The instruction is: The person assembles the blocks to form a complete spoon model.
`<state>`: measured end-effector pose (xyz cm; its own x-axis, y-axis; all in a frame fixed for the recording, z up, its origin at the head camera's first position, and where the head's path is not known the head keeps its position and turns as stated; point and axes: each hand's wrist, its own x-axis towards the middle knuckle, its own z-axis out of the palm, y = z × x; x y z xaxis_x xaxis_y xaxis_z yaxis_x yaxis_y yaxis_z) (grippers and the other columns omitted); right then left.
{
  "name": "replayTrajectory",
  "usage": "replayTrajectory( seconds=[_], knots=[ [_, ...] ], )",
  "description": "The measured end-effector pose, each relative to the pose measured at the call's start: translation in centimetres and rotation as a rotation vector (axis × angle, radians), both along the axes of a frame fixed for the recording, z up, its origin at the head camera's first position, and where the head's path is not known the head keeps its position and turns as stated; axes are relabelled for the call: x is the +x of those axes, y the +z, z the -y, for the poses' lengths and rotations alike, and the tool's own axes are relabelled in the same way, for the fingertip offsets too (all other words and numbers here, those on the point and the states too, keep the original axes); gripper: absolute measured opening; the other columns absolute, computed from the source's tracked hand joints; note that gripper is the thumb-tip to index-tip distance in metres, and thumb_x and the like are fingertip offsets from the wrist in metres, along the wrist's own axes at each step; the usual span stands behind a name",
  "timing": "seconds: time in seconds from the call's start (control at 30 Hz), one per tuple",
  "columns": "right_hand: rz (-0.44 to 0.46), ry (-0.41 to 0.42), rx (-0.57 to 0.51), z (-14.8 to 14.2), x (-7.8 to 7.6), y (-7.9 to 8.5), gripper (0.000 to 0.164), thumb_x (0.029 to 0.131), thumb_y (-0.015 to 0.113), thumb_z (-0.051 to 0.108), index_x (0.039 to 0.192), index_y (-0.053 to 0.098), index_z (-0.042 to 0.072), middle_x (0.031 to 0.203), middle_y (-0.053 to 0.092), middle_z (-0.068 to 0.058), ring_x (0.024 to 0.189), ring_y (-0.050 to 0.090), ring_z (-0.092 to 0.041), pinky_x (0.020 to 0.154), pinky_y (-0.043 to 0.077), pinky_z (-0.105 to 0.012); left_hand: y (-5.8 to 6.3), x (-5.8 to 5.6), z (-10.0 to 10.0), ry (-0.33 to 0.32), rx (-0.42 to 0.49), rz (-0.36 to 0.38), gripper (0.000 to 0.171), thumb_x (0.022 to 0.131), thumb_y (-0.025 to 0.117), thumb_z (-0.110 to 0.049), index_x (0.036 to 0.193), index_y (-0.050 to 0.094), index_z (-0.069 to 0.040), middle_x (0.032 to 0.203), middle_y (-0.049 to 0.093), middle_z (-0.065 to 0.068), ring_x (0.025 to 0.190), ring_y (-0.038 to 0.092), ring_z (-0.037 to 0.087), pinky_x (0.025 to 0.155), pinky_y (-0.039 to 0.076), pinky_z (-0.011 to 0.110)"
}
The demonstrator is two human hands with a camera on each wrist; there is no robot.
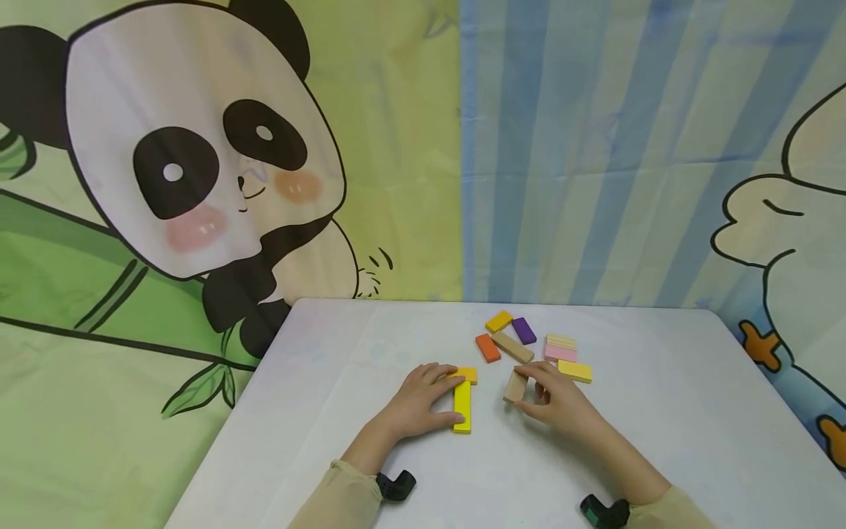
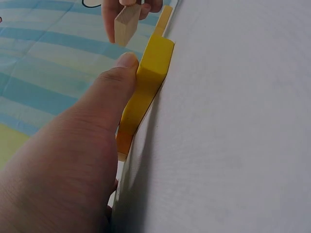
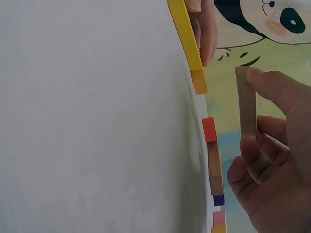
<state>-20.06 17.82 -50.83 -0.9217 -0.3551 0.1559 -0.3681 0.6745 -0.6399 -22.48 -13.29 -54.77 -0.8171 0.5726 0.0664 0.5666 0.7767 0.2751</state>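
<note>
Your right hand (image 1: 560, 402) pinches the wooden block (image 1: 515, 386) by its ends, above the table (image 1: 317, 397), right of the yellow block (image 1: 462, 404); apply even pressure. With your left hand (image 1: 416, 400) spread, thumb touching the yellow block, prevent shifting.

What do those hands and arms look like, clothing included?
The left hand and right hand are ungloved. The left sleeve and right sleeve are pale beige. The left black device and right black device beside them are angular; the right one shows a greenish patch.
</note>
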Motion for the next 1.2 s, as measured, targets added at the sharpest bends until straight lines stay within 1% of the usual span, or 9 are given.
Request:
replayTrajectory(
  seconds=[0.17, 0.27, 0.37, 0.57, 0.67, 0.8, 0.9, 1.03, 1.2],
  knots=[
    [0.010, 0.145, -0.013, 2.1, 0.7, -0.2, 0.063, 0.085, 0.076, 0.045, 0.138, 0.058, 0.016, 0.124, 0.054, 0.005, 0.082, 0.051, -0.011, 0.062, 0.045, -0.018, -0.1, -0.1, -0.1, -0.003, -0.010, -0.021, 0.079, 0.085, 0.038, -0.083, 0.151, 0.035, -0.041, 0.159, 0.032, -0.011, 0.148, 0.028, 0.026, 0.124, 0.019, 0.049],
    [0.005, 0.243, -0.030, 3.3, 1.4, -0.8, 0.062, 0.086, 0.073, 0.047, 0.138, 0.058, 0.017, 0.127, 0.054, 0.007, 0.085, 0.052, -0.010, 0.065, 0.046, -0.017, -0.3, -0.1, -0.1, -0.008, -0.006, -0.029, 0.080, 0.085, 0.037, -0.083, 0.152, 0.036, -0.040, 0.159, 0.033, -0.011, 0.148, 0.028, 0.027, 0.124, 0.020, 0.050],
    [0.013, 0.300, -0.039, 4.2, 2.0, -1.4, 0.060, 0.087, 0.073, 0.047, 0.138, 0.058, 0.019, 0.127, 0.053, 0.011, 0.088, 0.052, -0.008, 0.069, 0.046, -0.016, -0.3, -0.1, 0.0, -0.012, 0.004, -0.033, 0.080, 0.085, 0.036, -0.083, 0.151, 0.037, -0.038, 0.158, 0.033, -0.012, 0.148, 0.028, 0.027, 0.124, 0.020, 0.050],
    [0.029, 0.341, -0.069, 5.2, 3.1, -2.0, 0.054, 0.086, 0.074, 0.046, 0.135, 0.060, 0.026, 0.129, 0.052, 0.016, 0.096, 0.054, -0.007, 0.079, 0.048, -0.018, -0.2, 0.0, 0.0, -0.011, 0.004, -0.019, 0.078, 0.086, 0.038, -0.081, 0.152, 0.036, -0.039, 0.159, 0.031, -0.013, 0.149, 0.026, 0.025, 0.125, 0.018, 0.049],
    [-0.005, 0.366, -0.082, 5.5, 3.4, -2.2, 0.052, 0.087, 0.073, 0.045, 0.134, 0.060, 0.029, 0.128, 0.053, 0.017, 0.099, 0.054, -0.006, 0.082, 0.048, -0.019, -0.2, 0.0, 0.1, -0.013, -0.004, -0.023, 0.076, 0.088, 0.038, -0.079, 0.152, 0.035, -0.039, 0.159, 0.030, -0.013, 0.149, 0.026, 0.025, 0.125, 0.018, 0.050],
    [-0.045, 0.427, -0.089, 5.8, 3.7, -2.6, 0.051, 0.088, 0.073, 0.043, 0.134, 0.060, 0.026, 0.127, 0.055, 0.015, 0.099, 0.055, -0.007, 0.083, 0.048, -0.020, -0.1, -0.1, 0.0, -0.015, -0.003, -0.028, 0.076, 0.088, 0.038, -0.079, 0.152, 0.036, -0.038, 0.159, 0.031, -0.012, 0.149, 0.026, 0.025, 0.125, 0.018, 0.050],
    [-0.041, 0.448, -0.037, 6.2, 4.0, -3.0, 0.054, 0.088, 0.071, 0.047, 0.136, 0.058, 0.026, 0.128, 0.053, 0.016, 0.104, 0.055, -0.004, 0.091, 0.050, -0.023, -0.1, -0.1, 0.0, -0.015, -0.008, -0.027, 0.077, 0.087, 0.038, -0.080, 0.152, 0.036, -0.038, 0.159, 0.031, -0.012, 0.149, 0.026, 0.025, 0.125, 0.017, 0.049],
    [-0.035, 0.443, 0.067, 6.6, 4.2, -3.3, 0.059, 0.089, 0.067, 0.054, 0.140, 0.054, 0.029, 0.131, 0.046, 0.018, 0.113, 0.051, -0.001, 0.100, 0.051, -0.030, -0.1, -0.1, 0.0, -0.014, -0.012, -0.026, 0.077, 0.087, 0.039, -0.080, 0.152, 0.036, -0.039, 0.159, 0.031, -0.012, 0.149, 0.026, 0.025, 0.125, 0.018, 0.048],
    [-0.074, 0.449, 0.108, 6.7, 4.3, -3.3, 0.056, 0.089, 0.067, 0.053, 0.139, 0.055, 0.030, 0.131, 0.043, 0.018, 0.113, 0.051, -0.001, 0.099, 0.052, -0.031, 0.0, 0.0, 0.0, -0.014, -0.009, -0.025, 0.077, 0.087, 0.040, -0.079, 0.151, 0.037, -0.038, 0.159, 0.032, -0.012, 0.149, 0.027, 0.025, 0.125, 0.018, 0.049]
  ],
)
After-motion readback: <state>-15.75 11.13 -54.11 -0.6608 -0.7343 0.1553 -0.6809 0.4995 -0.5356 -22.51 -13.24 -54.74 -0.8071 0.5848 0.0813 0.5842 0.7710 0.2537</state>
